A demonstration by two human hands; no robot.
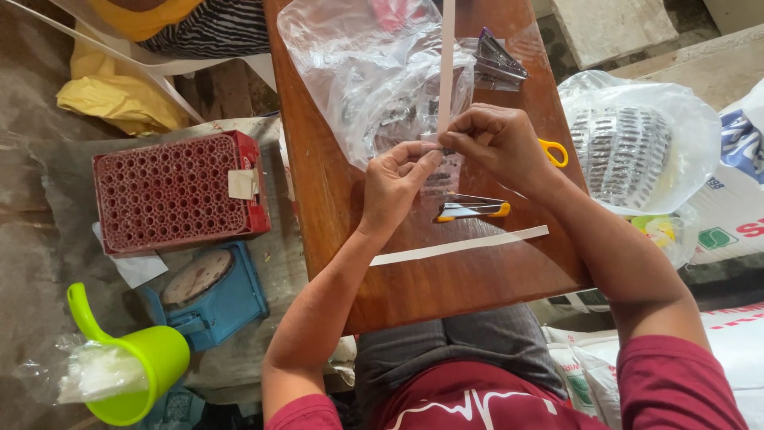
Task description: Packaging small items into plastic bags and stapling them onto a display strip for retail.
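My left hand [395, 177] and my right hand [495, 139] meet over a brown wooden table [446, 283]. Between their fingertips they pinch a small clear packet [442, 169] together with the lower end of a long white paper strip [446, 64] that runs up and away from me. A large clear plastic bag [358, 72] holding small dark pieces lies just behind the hands. A stapler with yellow trim [471, 209] rests on the table right below them. Another white strip [460, 245] lies flat nearer to me.
Yellow-handled scissors [555, 151] peek out beside my right wrist. A metal object [498, 62] lies at the table's far end. On the left floor stand a red perforated crate [177, 193], a blue dial scale [208, 293] and a green jug [135, 360]. A bag of dark pieces [629, 151] sits at the right.
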